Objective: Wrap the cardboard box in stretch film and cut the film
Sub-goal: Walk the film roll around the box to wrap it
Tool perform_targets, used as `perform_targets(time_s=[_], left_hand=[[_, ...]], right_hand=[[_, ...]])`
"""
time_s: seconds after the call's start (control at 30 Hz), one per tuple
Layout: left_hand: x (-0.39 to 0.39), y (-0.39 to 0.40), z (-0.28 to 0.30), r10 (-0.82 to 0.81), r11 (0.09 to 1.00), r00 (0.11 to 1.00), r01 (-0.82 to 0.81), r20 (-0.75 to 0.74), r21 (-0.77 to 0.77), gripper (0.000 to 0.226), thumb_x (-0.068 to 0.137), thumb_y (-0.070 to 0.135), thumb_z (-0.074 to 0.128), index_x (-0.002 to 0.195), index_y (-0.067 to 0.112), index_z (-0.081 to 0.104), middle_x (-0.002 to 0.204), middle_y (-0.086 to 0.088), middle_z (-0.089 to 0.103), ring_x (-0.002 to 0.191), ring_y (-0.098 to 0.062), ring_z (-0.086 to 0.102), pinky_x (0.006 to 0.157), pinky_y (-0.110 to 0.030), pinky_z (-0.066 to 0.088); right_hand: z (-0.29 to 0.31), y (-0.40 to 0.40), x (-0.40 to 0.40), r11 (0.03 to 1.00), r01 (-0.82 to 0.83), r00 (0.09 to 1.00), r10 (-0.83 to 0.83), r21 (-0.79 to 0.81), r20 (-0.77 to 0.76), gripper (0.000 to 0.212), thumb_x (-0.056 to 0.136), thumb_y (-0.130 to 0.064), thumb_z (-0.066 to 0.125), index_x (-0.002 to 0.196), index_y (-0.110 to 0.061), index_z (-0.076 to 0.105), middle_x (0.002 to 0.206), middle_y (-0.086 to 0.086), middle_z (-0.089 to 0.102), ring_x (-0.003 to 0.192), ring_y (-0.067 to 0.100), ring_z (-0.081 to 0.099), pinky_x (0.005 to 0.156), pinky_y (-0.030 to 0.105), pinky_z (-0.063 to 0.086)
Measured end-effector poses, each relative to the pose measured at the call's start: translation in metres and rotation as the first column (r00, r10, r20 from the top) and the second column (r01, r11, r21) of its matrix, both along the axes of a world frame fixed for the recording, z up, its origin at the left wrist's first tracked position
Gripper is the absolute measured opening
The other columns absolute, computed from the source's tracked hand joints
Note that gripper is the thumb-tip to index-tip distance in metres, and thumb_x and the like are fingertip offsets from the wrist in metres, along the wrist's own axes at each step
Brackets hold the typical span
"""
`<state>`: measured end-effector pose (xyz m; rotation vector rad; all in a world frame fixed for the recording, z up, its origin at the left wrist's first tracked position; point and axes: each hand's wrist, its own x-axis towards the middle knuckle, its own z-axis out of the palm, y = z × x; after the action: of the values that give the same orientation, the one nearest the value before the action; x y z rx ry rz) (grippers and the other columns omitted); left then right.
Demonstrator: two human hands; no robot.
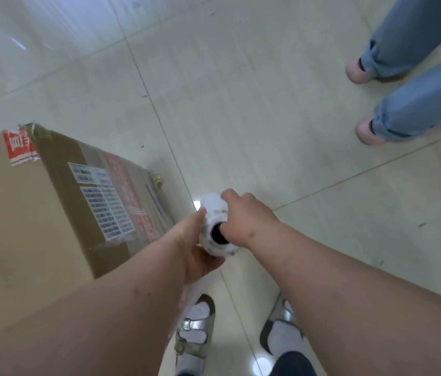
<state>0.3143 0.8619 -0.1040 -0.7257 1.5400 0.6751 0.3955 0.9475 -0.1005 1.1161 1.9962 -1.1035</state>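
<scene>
- I see the box at far left, standing on the tiled floor, its near side carrying white barcode labels and red tape over the top corner.
- A small gold-coloured object lies on the floor just beside the box's far bottom corner; I cannot tell what it is.
- My left hand cups the film roll from below and the side, fingers curled round its lower end, thumb along its left flank.
- The roll sits upright between both hands, just right of the box's near edge, its dark core facing me.
- My right hand grips the roll's top, thumb tucked into the core, fingers wrapped over the far side.
- Below, my feet in white socks and silver sandals stand on the tiles.
- At far right, another person's legs in blue jeans and pink shoes stand well apart from the box.
</scene>
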Motion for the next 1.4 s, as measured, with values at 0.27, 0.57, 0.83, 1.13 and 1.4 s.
perform_targets(time_s=[0.27, 0.57, 0.83, 1.13, 1.4], left_hand=[[-0.001, 0.026, 0.021, -0.183, 0.982, 0.973, 0.174, -0.139, -0.074, 0.058, 0.086, 0.06, 0.056, 0.114, 0.01, 0.063, 0.107, -0.004, 0.067, 0.085, -0.019, 0.059, 0.074, -0.029, 0.046], [-0.034, 0.039, 0.025, -0.41, 0.891, 0.8, 0.453, -0.438, -0.007, 0.07, 0.083, 0.043, 0.063, 0.145, 0.023, 0.038, 0.15, -0.006, 0.039, 0.134, -0.026, 0.04, 0.1, -0.035, 0.033], [-0.064, 0.042, 0.011, -0.537, 0.804, 0.724, 0.594, -0.432, -0.004, 0.085, 0.077, 0.058, 0.069, 0.146, 0.024, 0.034, 0.131, -0.001, 0.056, 0.118, -0.022, 0.053, 0.089, -0.029, 0.039], [-0.092, 0.049, 0.01, -0.664, 0.654, 0.409, 0.723, -0.627, -0.222, 0.028, 0.078, 0.039, 0.056, 0.098, 0.022, 0.064, 0.082, 0.0, 0.069, 0.073, -0.018, 0.065, 0.065, -0.033, 0.054], [-0.121, 0.056, 0.012, -0.447, 0.871, 0.754, 0.489, -0.481, -0.043, 0.04, 0.083, 0.044, 0.062, 0.115, 0.02, 0.059, 0.091, 0.002, 0.063, 0.073, -0.011, 0.056, 0.061, -0.026, 0.043]], right_hand=[[0.003, 0.014, -0.009, 0.989, 0.036, 0.994, -0.021, -0.143, 0.105, 0.056, 0.09, -0.017, 0.052, 0.139, -0.019, 0.026, 0.12, 0.014, 0.056, 0.107, 0.033, 0.059, 0.077, 0.035, 0.049], [-0.001, 0.049, -0.03, 0.411, 0.772, 0.587, -0.753, -0.485, 0.297, 0.044, 0.094, -0.012, 0.054, 0.131, -0.019, 0.032, 0.107, 0.013, 0.065, 0.082, 0.028, 0.071, 0.066, 0.036, 0.056], [0.002, 0.074, -0.067, 0.8, 0.46, 0.875, -0.336, -0.384, 0.348, 0.039, 0.091, -0.031, 0.054, 0.126, -0.013, 0.054, 0.105, 0.007, 0.067, 0.086, 0.022, 0.064, 0.073, 0.029, 0.047], [0.005, 0.09, -0.112, 0.951, -0.308, 0.95, 0.308, -0.006, 0.043, 0.047, 0.09, -0.03, 0.054, 0.133, -0.021, 0.038, 0.11, 0.007, 0.059, 0.091, 0.026, 0.055, 0.071, 0.034, 0.044], [0.004, 0.09, -0.151, 0.966, 0.174, 0.969, -0.133, -0.193, 0.21, 0.05, 0.091, -0.024, 0.053, 0.133, -0.013, 0.028, 0.112, 0.014, 0.062, 0.087, 0.028, 0.071, 0.064, 0.031, 0.05]])
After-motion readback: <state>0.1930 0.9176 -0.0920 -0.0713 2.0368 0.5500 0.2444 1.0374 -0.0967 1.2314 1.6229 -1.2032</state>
